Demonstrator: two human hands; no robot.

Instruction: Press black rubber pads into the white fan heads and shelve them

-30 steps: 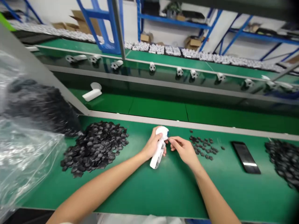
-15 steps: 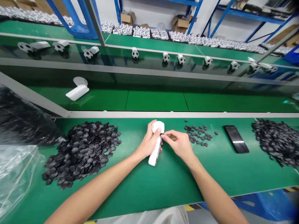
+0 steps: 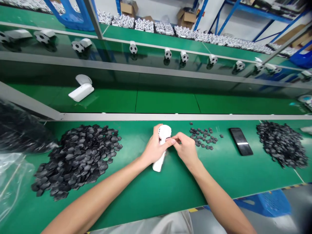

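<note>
Near the middle of the bench, my left hand [image 3: 154,148] is wrapped round a white plastic housing [image 3: 159,163] with a round head and a long straight handle. The head points away from me and the handle slants toward me. My right hand [image 3: 185,148] is closed in a pinch, its fingertips meeting my left thumb just below the head. A small black piece [image 3: 167,139] shows as a dark sliver at these fingertips; its shape is mostly hidden. Right of my hand lie loose small black pentagon pieces [image 3: 203,138].
Heaps of black pieces lie at left [image 3: 80,159] and right [image 3: 281,143], with a phone [image 3: 240,141] between. A black plastic bag [image 3: 21,126] stands at far left. Beyond the metal rail [image 3: 146,117], a white housing [image 3: 81,92] rests on the green belt [image 3: 161,100]. Football-patterned units [image 3: 167,54] line a shelf.
My left thumb has shifted from the head toward my right fingertips, and the two now meet. The housing stays in my left hand. The camera view has moved slightly.
</note>
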